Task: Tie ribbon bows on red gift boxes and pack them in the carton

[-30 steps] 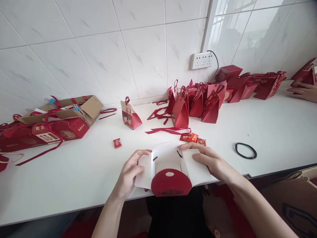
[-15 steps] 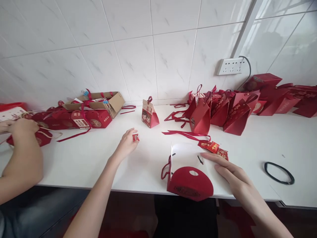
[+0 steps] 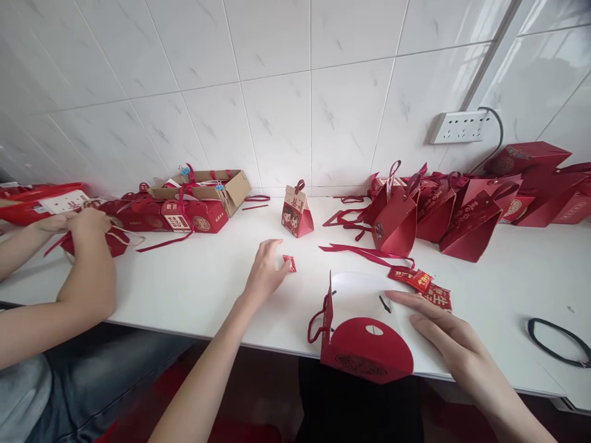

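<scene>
My left hand (image 3: 266,271) is over the table with a small red wrapped candy (image 3: 290,264) at its thumb, the index finger raised. The candy seems pinched there; the far fingers are partly hidden. My right hand (image 3: 446,329) lies stretched out, fingertips on the white inner side of an unfolded red gift box (image 3: 369,354). That box stands open at the table's front edge, with a curved flap, an oval hole and a red cord handle (image 3: 316,323) at its left. Beyond my left hand stands a small gift box (image 3: 298,212) with printed cartoon faces and a ribbon loop.
Red packets (image 3: 422,283) and loose ribbon (image 3: 364,251) lie behind the open box. Several red gift boxes (image 3: 399,218) line the right back, below a power strip (image 3: 462,127). A black band (image 3: 558,341) lies far right. At left, a co-worker's hands (image 3: 87,224) work beside a cardboard box (image 3: 237,191).
My left hand and the candy have moved right, closer to the open box. My right hand stays at the box. The whole view has shifted left.
</scene>
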`<state>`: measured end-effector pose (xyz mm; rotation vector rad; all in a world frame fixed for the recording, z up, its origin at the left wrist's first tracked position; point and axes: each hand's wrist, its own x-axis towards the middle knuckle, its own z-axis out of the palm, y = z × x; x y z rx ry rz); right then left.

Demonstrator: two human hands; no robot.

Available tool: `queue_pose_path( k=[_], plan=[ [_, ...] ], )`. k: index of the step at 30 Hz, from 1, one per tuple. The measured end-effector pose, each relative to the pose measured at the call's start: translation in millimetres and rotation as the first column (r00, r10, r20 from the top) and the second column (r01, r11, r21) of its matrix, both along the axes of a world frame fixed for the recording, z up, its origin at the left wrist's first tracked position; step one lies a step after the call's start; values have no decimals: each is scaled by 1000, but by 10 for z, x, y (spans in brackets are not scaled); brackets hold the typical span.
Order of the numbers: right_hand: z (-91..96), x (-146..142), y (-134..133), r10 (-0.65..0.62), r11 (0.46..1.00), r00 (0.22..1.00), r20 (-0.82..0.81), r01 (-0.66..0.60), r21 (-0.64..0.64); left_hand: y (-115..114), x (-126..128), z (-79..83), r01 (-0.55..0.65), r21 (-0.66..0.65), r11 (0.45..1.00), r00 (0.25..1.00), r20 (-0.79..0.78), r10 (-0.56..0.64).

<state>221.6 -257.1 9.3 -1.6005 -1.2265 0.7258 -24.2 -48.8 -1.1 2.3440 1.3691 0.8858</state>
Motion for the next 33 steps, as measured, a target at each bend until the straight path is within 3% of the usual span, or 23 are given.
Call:
queue_pose_path(
  k=[4, 9, 11, 13, 14, 16, 18, 20, 21, 23, 25, 27, 28, 30, 32, 33],
  plan=[
    [44, -94, -26, -72, 997, 995, -69, 71, -15, 117, 45, 15, 233, -110, 966, 962, -122, -246],
    [58, -167, -46, -143, 990, 986, -85, 142, -23, 151, 80, 27, 265, -113, 958, 947, -154, -280],
    [42, -147, -45, -140, 990, 988, -66, 139, -23, 34, 101, 67, 239, -19, 971, 963, -127, -239],
    [20, -115, -44, -113, 993, 993, -33, 112, -29, -156, 119, 151, 209, 232, 950, 977, -80, -196],
    [10, -100, -44, -104, 994, 994, -24, 104, -31, -267, 125, 212, 195, 397, 897, 981, -63, -185],
    [-3, -76, -43, -108, 994, 994, -24, 107, -26, -485, 137, 356, 178, 676, 715, 981, -64, -183],
    [-4, -64, -35, -114, 993, 993, -31, 114, -25, -647, 144, 489, 174, 815, 553, 979, -84, -185],
    [10, -76, -23, -95, 995, 995, -30, 94, -36, -709, 128, 554, 165, 858, 487, 981, -94, -168],
    [23, -98, -19, -87, 996, 996, -23, 86, -39, -699, 103, 548, 154, 849, 506, 986, -100, -132],
    [64, -184, -20, -89, 996, 996, 7, 89, -25, -608, 18, 458, 120, 757, 643, 988, -152, -5],
    [115, -318, -27, -97, 995, 993, 66, 95, 31, -453, -97, 296, 64, 546, 835, 954, -280, 110],
    [155, -455, -21, -92, 991, 986, 136, 77, 109, -287, -207, 135, 67, 268, 961, 922, -385, 43],
    [167, -503, -10, -72, 991, 984, 161, 52, 127, -222, -250, 81, 83, 133, 988, 908, -418, -20],
    [174, -511, 33, -19, 989, 983, 183, -8, 150, -169, -305, 62, 85, 56, 995, 948, -313, -63],
    [161, -374, 102, -80, 976, 983, 167, 43, 215, -235, -311, 167, 68, 89, 994, 997, -27, -66],
    [147, -257, 149, -178, 957, 969, 171, 130, 259, -303, -291, 251, 95, 63, 993, 986, 135, -102]
  ],
)
